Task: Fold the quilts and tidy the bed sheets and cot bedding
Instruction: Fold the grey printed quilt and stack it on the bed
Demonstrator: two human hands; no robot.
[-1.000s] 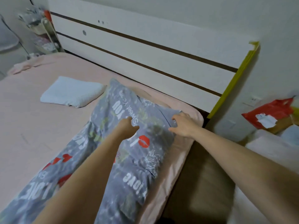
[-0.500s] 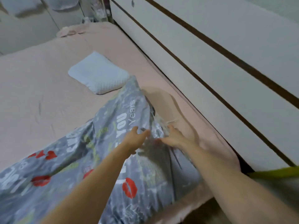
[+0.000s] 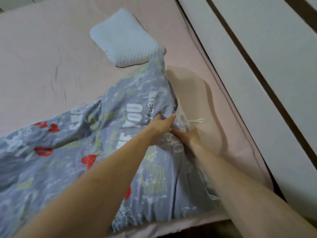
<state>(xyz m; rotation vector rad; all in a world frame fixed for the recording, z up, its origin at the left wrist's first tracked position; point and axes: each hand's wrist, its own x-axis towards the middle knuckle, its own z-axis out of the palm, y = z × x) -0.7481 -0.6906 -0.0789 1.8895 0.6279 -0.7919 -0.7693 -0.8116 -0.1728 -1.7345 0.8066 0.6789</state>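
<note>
Head view. Quilt (image 3: 96,152) lies across lower left and centre of frame, on pink sheet (image 3: 42,66), running from left edge up to a peak near frame centre-right.

Left hand (image 3: 158,125): fingers curled over a bunched fold of quilt at frame centre, thumb tip pointing right; grips the fabric. Right hand (image 3: 186,134): just right of and below left hand, touching it or nearly so; fingers tucked into quilt edge, partly hidden by cloth, so grip reads as pinching the quilt but finger detail unclear. Both forearms enter from bottom of frame.

Quilt: soft cotton-like cover, grey-blue, printed w/ white lettering ("YOU", "Years"), red lips and hearts, pale green scribble text. Crumpled, w/ deep creases at left; lifted into a ridge between the hands and upper centre. A white tie string (image 3: 197,120) shows at its open edge, right of the hands.

Beige pillow (image 3: 193,97): smooth, rounded, partly exposed right of quilt. Pale blue folded towel (image 3: 123,38): ribbed texture, rectangular, upper centre, its lower right corner touching quilt peak. White headboard (image 3: 257,66) w/ dark stripes, upper right.
</note>
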